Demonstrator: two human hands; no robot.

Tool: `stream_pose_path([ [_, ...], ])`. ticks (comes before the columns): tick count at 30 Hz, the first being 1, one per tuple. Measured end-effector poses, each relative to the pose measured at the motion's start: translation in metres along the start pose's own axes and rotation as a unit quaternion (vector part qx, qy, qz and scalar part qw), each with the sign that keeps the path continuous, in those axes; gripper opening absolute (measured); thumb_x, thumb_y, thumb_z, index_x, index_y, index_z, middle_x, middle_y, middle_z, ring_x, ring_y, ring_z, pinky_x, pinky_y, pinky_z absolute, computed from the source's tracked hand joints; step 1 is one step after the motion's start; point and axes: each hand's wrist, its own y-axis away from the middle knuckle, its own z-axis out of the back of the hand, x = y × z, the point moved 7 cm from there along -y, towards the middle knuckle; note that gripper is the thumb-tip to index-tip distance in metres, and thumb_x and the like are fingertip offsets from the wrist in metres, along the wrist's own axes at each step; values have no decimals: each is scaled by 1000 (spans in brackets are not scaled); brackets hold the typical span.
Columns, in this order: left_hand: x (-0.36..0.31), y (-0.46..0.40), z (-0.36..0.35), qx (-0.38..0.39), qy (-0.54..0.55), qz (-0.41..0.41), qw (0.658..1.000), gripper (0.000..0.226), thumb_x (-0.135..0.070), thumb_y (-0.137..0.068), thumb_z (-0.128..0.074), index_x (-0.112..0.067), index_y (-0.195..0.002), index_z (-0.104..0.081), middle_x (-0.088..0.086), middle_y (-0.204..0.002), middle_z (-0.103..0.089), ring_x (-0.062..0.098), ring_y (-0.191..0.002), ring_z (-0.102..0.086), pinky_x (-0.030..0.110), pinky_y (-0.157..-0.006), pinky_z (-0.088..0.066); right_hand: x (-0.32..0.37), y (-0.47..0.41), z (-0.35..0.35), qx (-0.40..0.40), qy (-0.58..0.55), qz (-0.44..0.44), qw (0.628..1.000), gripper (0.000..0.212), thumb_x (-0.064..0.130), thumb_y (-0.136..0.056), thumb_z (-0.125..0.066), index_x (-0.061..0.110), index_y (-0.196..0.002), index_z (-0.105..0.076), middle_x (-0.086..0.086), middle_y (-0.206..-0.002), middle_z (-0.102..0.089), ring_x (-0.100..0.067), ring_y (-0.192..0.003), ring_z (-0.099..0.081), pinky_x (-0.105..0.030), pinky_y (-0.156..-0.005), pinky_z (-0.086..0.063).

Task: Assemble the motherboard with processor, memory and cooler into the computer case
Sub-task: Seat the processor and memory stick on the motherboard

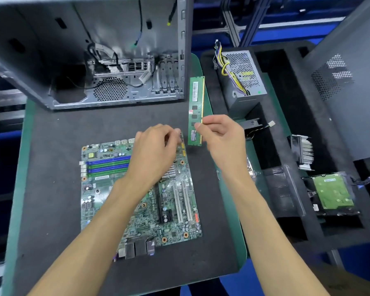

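Observation:
A green motherboard (107,201) lies flat on the dark mat, its blue and green memory slots (108,166) bare at the far left. My right hand (222,133) pinches a green memory stick (196,107) by its gold-edged side and holds it upright above the mat, just past the board's far right corner. Over the board's far middle hovers my left hand (156,148), fingers curled, hiding the processor area; whether it holds anything is hidden. The open grey computer case (107,67) stands behind the board. A finned cooler (303,150) rests in the foam tray at right.
A black foam tray (286,116) at right holds a power supply (244,80) with bundled cables, a small fan part (254,124), a hard drive (333,193) and a bagged black part (282,193). A grey case panel (348,82) leans at far right.

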Motion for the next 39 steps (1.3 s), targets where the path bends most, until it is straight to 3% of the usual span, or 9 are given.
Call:
stream_pose_path([
  [5, 25, 25, 30, -76, 48, 26, 996, 23, -35, -102, -49, -26, -82, -53, -10, -74, -60, 9, -69, -56, 33, -61, -46, 2, 27, -32, 48, -55, -12, 997, 13, 16, -85, -81, 18, -87, -69, -3, -77, -74, -7, -64, -63, -23, -61, -47],
  [7, 38, 35, 43, -100, 81, 38, 991, 9, -31, -98, -58, -26, -99, -51, -15, -85, -59, 1, -75, -57, 24, -61, -44, 4, 38, -46, 66, -64, -7, 996, 13, 14, -85, -81, 17, -87, -68, -1, -73, -71, -6, -58, -60, -19, -55, -47],
  [11, 58, 55, 59, -82, 128, 51, 987, 27, -33, -98, -58, -24, -124, -55, -15, -97, -63, -5, -82, -57, 16, -68, -43, 5, 60, -77, 113, -82, -11, 990, 13, 10, -87, -79, 13, -89, -66, -4, -76, -72, -9, -54, -60, -17, -54, -48],
  [15, 71, 73, 73, -33, 201, 51, 978, 16, -19, -97, -62, -18, -113, -67, -12, -98, -71, -1, -88, -64, 18, -77, -50, 5, 81, -111, 161, -103, -1, 982, 14, 6, -89, -76, 12, -92, -63, -18, -91, -74, -8, -66, -64, -19, -60, -51],
  [20, 95, 90, 108, -92, 206, 43, 973, 24, -4, -93, -66, -28, -92, -65, -10, -91, -71, 3, -80, -63, 17, -72, -50, 8, 94, -139, 190, -77, 50, 978, 22, 14, -87, -78, 21, -101, -64, 1, -94, -75, -11, -86, -70, -28, -71, -57],
  [24, 119, 95, 125, -120, 176, 59, 975, 16, -9, -95, -63, -24, -96, -68, -11, -86, -70, 2, -73, -60, 14, -67, -46, 9, 93, -145, 190, -51, 73, 978, 34, 25, -88, -78, 32, -115, -59, 6, -98, -76, -12, -94, -71, -38, -85, -58],
  [30, 129, 91, 123, -91, 154, 51, 982, 25, -10, -97, -60, -30, -107, -70, -1, -103, -67, 29, -82, -61, 35, -80, -50, 16, 90, -144, 187, -39, 108, 976, 33, 30, -88, -77, 42, -114, -61, 0, -101, -73, -17, -83, -69, -18, -67, -53],
  [36, 132, 81, 117, -106, 156, 57, 980, 31, -8, -94, -62, -33, -110, -70, -14, -91, -68, 13, -63, -51, 24, -66, -45, 19, 81, -143, 194, 42, 159, 967, 13, 21, -93, -72, 33, -95, -69, 21, -99, -70, -14, -76, -67, -18, -63, -48],
  [39, 142, 75, 116, -132, 152, 91, 975, 39, 2, -90, -56, -26, -115, -67, -16, -98, -67, 9, -80, -59, 17, -75, -50, 17, 75, -139, 184, 60, 167, 967, 7, 23, -94, -71, 30, -97, -69, 19, -97, -70, -23, -65, -63, -15, -55, -40],
])
